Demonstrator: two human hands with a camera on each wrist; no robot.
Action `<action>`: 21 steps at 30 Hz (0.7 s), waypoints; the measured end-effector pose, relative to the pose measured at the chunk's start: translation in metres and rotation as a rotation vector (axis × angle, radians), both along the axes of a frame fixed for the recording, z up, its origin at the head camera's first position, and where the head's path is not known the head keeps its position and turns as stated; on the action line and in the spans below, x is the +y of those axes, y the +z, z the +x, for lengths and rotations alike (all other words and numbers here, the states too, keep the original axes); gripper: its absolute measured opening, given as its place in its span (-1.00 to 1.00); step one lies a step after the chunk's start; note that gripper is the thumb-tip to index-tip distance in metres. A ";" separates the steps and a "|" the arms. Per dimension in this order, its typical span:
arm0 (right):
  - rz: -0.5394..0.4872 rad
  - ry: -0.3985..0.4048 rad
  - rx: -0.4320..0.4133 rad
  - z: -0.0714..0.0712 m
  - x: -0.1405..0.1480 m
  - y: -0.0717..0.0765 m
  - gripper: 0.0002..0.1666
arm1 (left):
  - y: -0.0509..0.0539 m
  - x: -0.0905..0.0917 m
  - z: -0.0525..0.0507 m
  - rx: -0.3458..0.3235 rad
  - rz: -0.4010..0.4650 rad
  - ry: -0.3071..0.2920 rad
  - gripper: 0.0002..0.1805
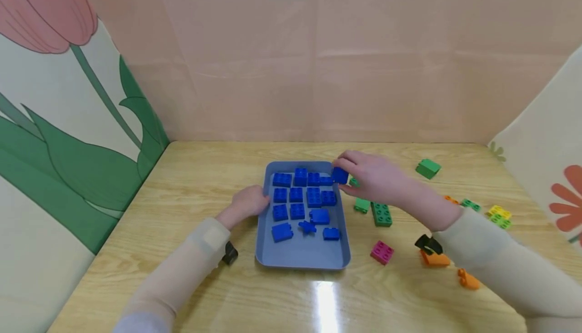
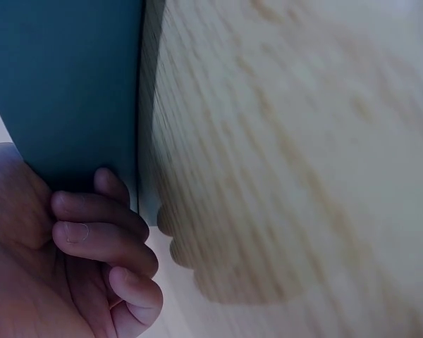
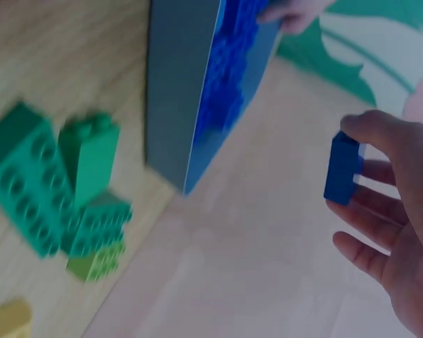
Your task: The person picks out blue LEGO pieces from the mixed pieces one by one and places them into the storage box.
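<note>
A shallow blue-grey tray (image 1: 302, 261) on the wooden table holds several blue toy bricks (image 1: 313, 197) and a blue star-shaped piece (image 1: 307, 227). My left hand (image 1: 249, 201) grips the tray's left side, thumb over the rim; the left wrist view shows curled fingers (image 2: 102, 239) against the outer wall. Above the tray's far right corner, my right hand (image 1: 375, 176) pinches a blue brick (image 3: 342, 167) between thumb and fingertips. In the right wrist view this brick is clear of the tray.
Right of the tray lie green bricks (image 1: 381, 214), a magenta brick (image 1: 382, 252) and orange pieces (image 1: 468, 279). Farther right are yellow (image 1: 498, 211) and lime bricks, with a green brick (image 1: 428, 169) behind. Fabric (image 1: 313, 70) hangs along the table's back edge.
</note>
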State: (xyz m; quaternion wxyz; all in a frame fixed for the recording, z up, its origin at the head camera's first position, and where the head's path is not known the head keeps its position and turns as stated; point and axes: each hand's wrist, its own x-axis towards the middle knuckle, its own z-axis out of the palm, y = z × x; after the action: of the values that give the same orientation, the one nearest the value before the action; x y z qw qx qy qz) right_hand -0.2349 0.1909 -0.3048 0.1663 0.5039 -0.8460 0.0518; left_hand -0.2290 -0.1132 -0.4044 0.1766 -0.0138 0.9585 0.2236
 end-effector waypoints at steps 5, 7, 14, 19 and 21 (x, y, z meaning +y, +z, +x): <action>0.083 0.103 -0.042 0.019 -0.020 -0.007 -0.44 | 0.000 0.000 -0.001 0.000 -0.009 -0.008 -0.64; 0.118 0.135 -0.072 0.027 -0.029 -0.010 -0.45 | 0.000 0.000 -0.001 0.001 -0.011 -0.007 -0.64; 0.232 0.209 -0.125 0.048 -0.053 -0.024 -0.47 | 0.001 0.001 0.000 0.011 -0.023 -0.012 -0.63; 0.256 0.253 -0.165 0.055 -0.064 -0.035 -0.47 | 0.002 0.002 0.001 0.023 -0.027 -0.019 -0.62; 0.274 0.263 -0.178 0.056 -0.068 -0.040 -0.48 | 0.002 0.002 0.001 0.020 -0.027 -0.019 -0.63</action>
State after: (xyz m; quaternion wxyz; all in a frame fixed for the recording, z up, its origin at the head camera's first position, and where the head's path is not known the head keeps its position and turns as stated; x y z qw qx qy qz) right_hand -0.1787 0.1227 -0.3448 0.0127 0.6214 -0.7834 0.0020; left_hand -0.2280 -0.1112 -0.4026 0.1688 -0.0051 0.9632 0.2091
